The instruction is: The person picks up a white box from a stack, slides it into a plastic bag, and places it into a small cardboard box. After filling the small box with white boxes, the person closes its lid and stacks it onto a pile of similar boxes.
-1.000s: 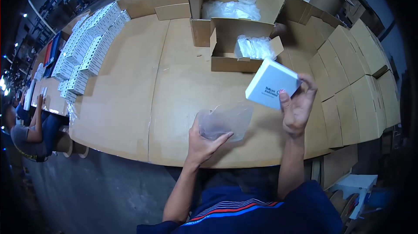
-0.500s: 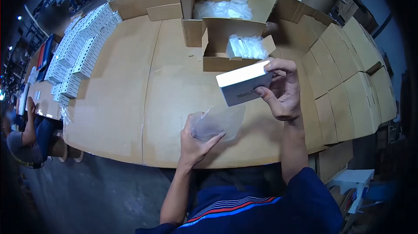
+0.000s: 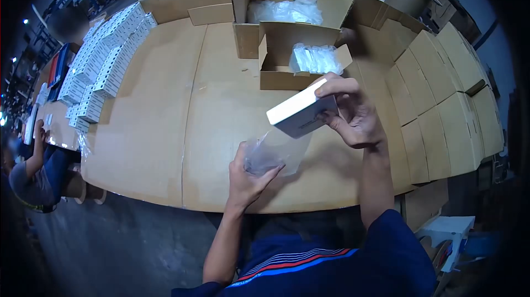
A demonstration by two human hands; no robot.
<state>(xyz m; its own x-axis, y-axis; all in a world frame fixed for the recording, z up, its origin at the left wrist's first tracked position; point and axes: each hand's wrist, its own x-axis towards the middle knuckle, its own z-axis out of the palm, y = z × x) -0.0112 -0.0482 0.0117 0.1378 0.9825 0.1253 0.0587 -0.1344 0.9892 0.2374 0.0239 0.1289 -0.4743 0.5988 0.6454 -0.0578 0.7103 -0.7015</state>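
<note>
My right hand (image 3: 353, 110) grips a small white box (image 3: 301, 108) by its right end, thumb on the printed side and fingers over the top. The box is tilted, its left end lower. Below it, my left hand (image 3: 248, 182) holds a clear plastic bag (image 3: 276, 153), thumb at its front. The bag's upper edge lies just under the box; whether they touch I cannot tell. Beyond my hands, an open carton (image 3: 287, 81) contains several plastic-wrapped packs (image 3: 314, 59). Behind it, a larger open carton (image 3: 245, 41) holds more clear plastic (image 3: 284, 12).
Rows of stacked white boxes (image 3: 102, 59) stand on the left of the cardboard-covered table (image 3: 149, 131). Several closed brown cartons (image 3: 441, 109) line the right side. A seated person (image 3: 33, 175) is at the far left. A white stool (image 3: 450, 228) stands at the lower right.
My right hand has moved the white box slightly left and down, tilting it more towards the bag. My left hand keeps almost the same place, still with the bag.
</note>
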